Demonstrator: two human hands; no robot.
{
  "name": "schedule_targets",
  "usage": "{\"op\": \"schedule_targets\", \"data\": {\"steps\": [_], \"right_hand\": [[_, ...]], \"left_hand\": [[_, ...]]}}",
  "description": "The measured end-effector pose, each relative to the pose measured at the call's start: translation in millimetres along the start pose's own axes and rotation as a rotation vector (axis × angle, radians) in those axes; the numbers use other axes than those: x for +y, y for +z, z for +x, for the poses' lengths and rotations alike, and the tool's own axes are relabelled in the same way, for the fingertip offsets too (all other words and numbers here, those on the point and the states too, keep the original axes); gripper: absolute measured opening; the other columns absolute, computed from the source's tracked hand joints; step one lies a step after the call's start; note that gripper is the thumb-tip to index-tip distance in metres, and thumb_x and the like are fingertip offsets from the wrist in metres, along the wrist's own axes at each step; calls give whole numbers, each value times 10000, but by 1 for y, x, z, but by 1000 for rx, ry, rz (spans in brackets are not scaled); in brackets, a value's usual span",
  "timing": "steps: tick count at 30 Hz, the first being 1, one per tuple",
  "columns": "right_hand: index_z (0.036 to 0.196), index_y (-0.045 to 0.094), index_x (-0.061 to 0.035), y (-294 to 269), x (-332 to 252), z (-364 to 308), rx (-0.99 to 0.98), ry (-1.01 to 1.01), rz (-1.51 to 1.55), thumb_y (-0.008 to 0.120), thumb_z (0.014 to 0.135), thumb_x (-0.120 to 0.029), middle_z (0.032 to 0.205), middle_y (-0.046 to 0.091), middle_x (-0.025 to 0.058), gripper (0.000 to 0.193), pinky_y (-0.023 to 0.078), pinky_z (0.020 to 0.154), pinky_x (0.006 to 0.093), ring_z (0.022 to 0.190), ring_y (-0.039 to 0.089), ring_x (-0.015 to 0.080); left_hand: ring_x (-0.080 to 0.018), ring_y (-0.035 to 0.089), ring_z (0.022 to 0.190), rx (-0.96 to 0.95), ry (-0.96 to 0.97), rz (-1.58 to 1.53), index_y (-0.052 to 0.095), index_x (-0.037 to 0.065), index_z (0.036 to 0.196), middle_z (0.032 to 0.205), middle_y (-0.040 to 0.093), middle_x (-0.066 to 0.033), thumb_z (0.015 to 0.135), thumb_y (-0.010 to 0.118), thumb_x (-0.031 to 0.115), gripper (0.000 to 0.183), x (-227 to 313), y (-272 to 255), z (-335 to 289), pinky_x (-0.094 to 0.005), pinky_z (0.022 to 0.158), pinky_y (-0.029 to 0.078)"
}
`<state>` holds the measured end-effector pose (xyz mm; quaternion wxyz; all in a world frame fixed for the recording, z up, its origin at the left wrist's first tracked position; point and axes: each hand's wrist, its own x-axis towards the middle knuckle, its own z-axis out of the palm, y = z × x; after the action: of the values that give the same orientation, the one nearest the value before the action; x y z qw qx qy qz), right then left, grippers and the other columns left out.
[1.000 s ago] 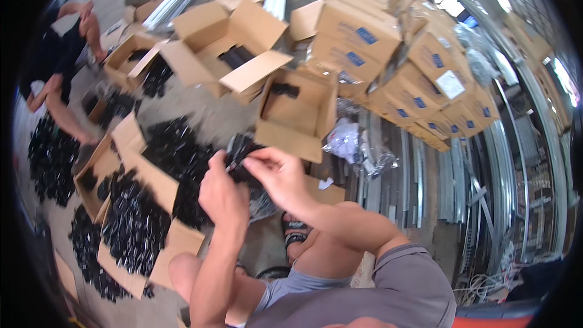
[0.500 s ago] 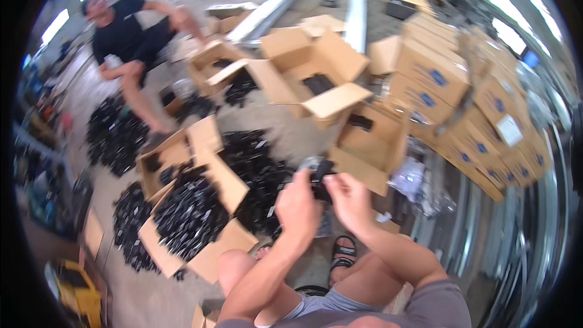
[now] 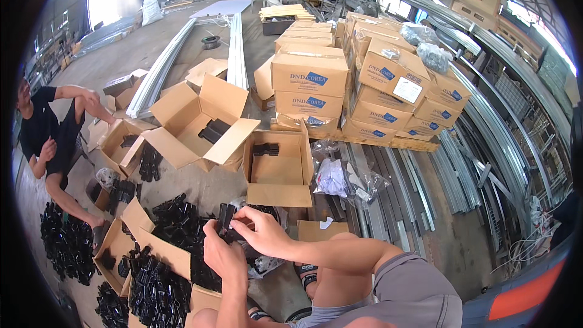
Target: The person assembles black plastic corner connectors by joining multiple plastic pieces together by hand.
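Above the floor in front of my knees, my left hand (image 3: 222, 254) is closed around a black elongated part (image 3: 226, 215) that stands upright between my fingers. My right hand (image 3: 261, 228) pinches the same part from the right side, thumb and fingertips together. Fingers partly cover the part, so its exact kind does not show. Beneath and left of my hands lies a loose pile of similar black parts (image 3: 176, 218). An open cardboard box (image 3: 279, 194) just beyond my hands has a few black parts at its far end.
At lower left, a cardboard box (image 3: 112, 240) overflows with black parts. A larger open carton (image 3: 173, 109) stands farther off. Stacked closed cartons (image 3: 310, 76) sit on a pallet, with plastic bags (image 3: 333, 177) and long metal profiles (image 3: 419, 182) nearby. Another person (image 3: 51, 121) sits at left.
My view has swung to the right and up, so the scene sits farther left. Both hands stay together on the black part. The other person's near hand has lifted off the leg.
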<state>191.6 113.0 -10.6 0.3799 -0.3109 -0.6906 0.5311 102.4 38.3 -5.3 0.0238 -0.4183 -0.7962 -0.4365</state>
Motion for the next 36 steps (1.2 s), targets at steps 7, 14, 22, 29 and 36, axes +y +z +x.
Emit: {"op": "schedule_targets", "data": {"steps": [7, 14, 22, 29, 36], "right_hand": [[1025, 610, 46, 10, -4, 4, -59, -47, -140, 644, 936, -199, 894, 689, 158, 263, 537, 746, 322, 821, 686, 205], [880, 650, 6, -8, 8, 6, 11, 116, -173, 641, 939, -182, 755, 685, 104, 197, 515, 647, 299, 699, 650, 140], [944, 619, 19, 16, -13, 1, -48, 67, -116, 617, 959, -143, 843, 628, 21, 163, 460, 683, 233, 771, 557, 69], [937, 609, 29, 11, -8, 0, -3, 56, 2, 614, 961, -157, 831, 644, 50, 188, 483, 680, 256, 759, 581, 84], [978, 595, 34, 12, -4, 3, -20, 69, -2, 615, 954, -123, 884, 640, 50, 159, 483, 703, 220, 793, 592, 75]], "left_hand": [[-391, 633, 798, -2, -76, 24, 525, 39, 1113, 829, 638, -180, 723, 631, -51, 415, -11, -6, 2, -460, 683, 480], [-370, 650, 812, -79, -33, 68, 540, 78, 1126, 864, 657, -178, 682, 625, -59, 473, -3, 4, 5, -455, 718, 507], [-336, 641, 764, 6, -26, 69, 527, 92, 1114, 795, 628, -146, 665, 671, -17, 484, -24, -9, -1, -461, 658, 502], [-339, 617, 758, 12, 21, -12, 500, 70, 1154, 789, 621, -137, 635, 629, -35, 545, -19, -7, -1, -441, 661, 490], [-315, 619, 778, 19, 66, -25, 492, 71, 1158, 809, 628, -109, 641, 625, -38, 545, -23, -6, -1, -424, 668, 491]]}}
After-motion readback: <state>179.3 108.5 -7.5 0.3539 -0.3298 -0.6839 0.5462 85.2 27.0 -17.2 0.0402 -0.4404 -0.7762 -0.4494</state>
